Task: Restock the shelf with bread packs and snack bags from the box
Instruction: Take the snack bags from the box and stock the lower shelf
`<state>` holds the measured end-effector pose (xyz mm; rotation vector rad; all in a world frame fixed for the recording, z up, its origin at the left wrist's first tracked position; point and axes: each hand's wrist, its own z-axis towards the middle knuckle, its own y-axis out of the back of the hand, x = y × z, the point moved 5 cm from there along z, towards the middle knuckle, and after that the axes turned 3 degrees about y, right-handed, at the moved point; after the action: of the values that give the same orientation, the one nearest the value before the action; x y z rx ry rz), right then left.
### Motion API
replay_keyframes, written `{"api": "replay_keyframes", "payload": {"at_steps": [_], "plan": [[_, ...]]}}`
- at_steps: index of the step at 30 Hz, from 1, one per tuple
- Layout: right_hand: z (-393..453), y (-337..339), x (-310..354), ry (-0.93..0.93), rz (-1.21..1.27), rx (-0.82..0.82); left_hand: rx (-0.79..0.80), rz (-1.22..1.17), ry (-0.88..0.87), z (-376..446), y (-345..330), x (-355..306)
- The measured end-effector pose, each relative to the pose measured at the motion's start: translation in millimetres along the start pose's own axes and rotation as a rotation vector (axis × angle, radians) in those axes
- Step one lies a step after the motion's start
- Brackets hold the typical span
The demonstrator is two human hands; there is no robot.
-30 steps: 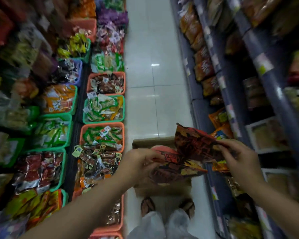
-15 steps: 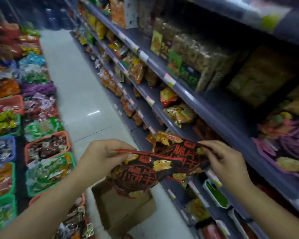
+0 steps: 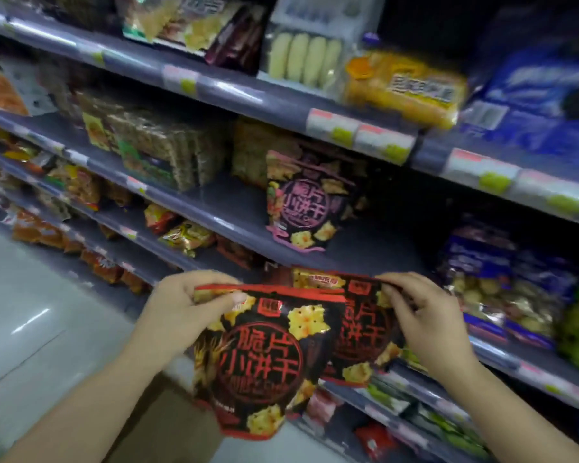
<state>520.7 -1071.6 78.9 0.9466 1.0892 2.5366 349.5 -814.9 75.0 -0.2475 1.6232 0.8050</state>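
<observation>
Red-black snack bag [image 3: 258,359] pinched at top seam by left hand [image 3: 184,312], hung upright below grip, in front of shelf edge. Second matching bag [image 3: 358,332] overlapped behind it, top corner pinched by right hand [image 3: 428,325]. Bare patch of middle shelf [image 3: 365,252] seen just above and beyond both grips, beside standing pink-black bag [image 3: 301,202]; right hand nearer. Cardboard box [image 3: 157,429] glimpsed on floor below. Purple packs [image 3: 502,282] crowded at right edge.

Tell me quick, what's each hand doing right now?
Left hand: pinching the front snack bag by its top.
Right hand: pinching the rear snack bag.
</observation>
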Motion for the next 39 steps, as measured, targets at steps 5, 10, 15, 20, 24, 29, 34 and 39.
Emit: {"api": "replay_keyframes", "payload": {"at_steps": [5, 10, 15, 20, 24, 29, 34, 39], "plan": [[-31, 63, -23, -0.101, -0.096, -0.119, 0.151, -0.002, -0.107, -1, -64, -48], [-45, 96, -43, -0.218, -0.141, -0.214, 0.194, -0.006, -0.162, 9, -98, -70], [-36, 112, -55, -0.292, -0.146, -0.295, 0.196, -0.049, -0.190, 28, -117, -86], [-6, 116, -67, -0.309, -0.166, -0.341, 0.182, -0.093, -0.235, 60, -122, -99], [15, 110, -81, -0.347, -0.128, -0.354, 0.150, -0.094, -0.260, 83, -123, -104], [42, 95, -94, -0.401, -0.067, -0.396, 0.127, -0.151, -0.247, 110, -121, -103], [79, 82, -98, -0.368, -0.064, -0.374, 0.121, -0.185, -0.261, 129, -117, -102], [95, 53, -112, -0.357, -0.020, -0.197, 0.120, -0.183, -0.211, 146, -114, -90]]}}
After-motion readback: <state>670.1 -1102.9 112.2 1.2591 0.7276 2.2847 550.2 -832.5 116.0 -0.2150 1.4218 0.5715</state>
